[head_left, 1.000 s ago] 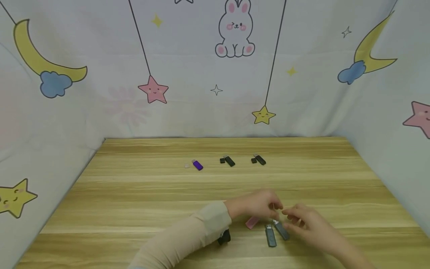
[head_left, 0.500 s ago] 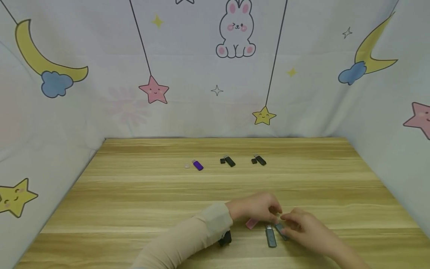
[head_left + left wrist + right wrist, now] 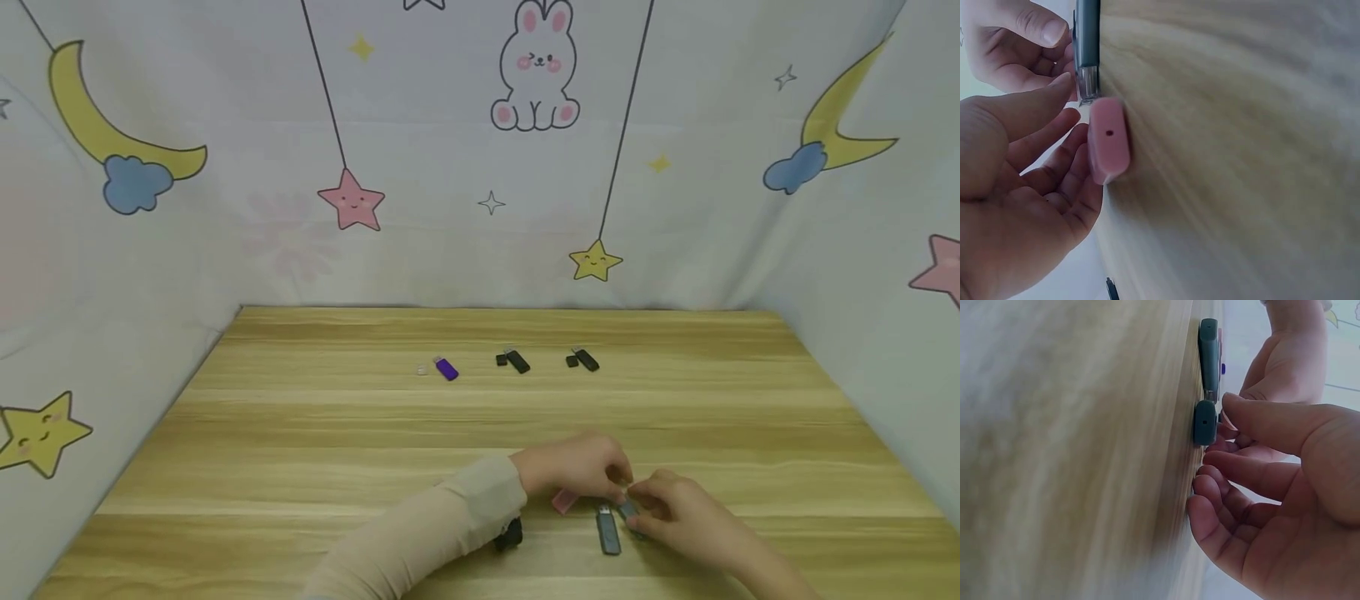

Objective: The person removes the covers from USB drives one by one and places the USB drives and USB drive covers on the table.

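Both hands near grey stick, grip unclear; left wrist view alone shows pink stick end-on

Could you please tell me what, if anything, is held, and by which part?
I cannot tell: the left hand and right hand are near one grey USB stick, any grip unclear.

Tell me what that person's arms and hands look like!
The left arm wears a long beige sleeve with a wide, paler cuff. The visible right forearm has no sleeve. The left hand and right hand wear no gloves, and no rings show. A black thing peeks out under the sleeve; I can't tell if it's worn.
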A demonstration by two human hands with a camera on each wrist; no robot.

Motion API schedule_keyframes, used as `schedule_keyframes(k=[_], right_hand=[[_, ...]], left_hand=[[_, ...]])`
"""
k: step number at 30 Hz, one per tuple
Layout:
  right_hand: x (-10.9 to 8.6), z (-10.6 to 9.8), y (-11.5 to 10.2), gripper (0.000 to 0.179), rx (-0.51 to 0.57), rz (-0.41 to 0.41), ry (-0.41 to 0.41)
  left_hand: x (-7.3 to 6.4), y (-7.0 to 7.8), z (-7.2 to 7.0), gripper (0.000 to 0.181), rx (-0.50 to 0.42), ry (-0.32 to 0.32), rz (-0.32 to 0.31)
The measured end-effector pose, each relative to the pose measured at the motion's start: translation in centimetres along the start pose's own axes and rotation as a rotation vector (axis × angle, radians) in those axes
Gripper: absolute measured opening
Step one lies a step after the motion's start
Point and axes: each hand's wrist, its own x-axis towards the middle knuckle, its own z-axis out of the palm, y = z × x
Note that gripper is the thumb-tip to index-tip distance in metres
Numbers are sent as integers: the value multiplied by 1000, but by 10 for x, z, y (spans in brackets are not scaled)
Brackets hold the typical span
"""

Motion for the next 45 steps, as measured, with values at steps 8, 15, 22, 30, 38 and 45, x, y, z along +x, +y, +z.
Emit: schedule_keyframes(k=[8,15,22,30,38,45], right_hand=[[1,2,0,45,-8,-3,27],[1,5,-1,41,-32,-11,49],[2,6,-2,39,-23,22,45],[3,6,-2,35,38,51,12],[4,8,-2,32,64,67,20],[5,8,-2,29,59,68,24]], left_hand=[[1,3,1,21,28,-6,-5],[3,3,1,18,44,-13,-2],[4,2,2,14,54,-16,-4],[2,4,2,8,51,-15,-25],[1,4,3,5,73,-12,-34],[1,4,4,6,77,-12,-44]])
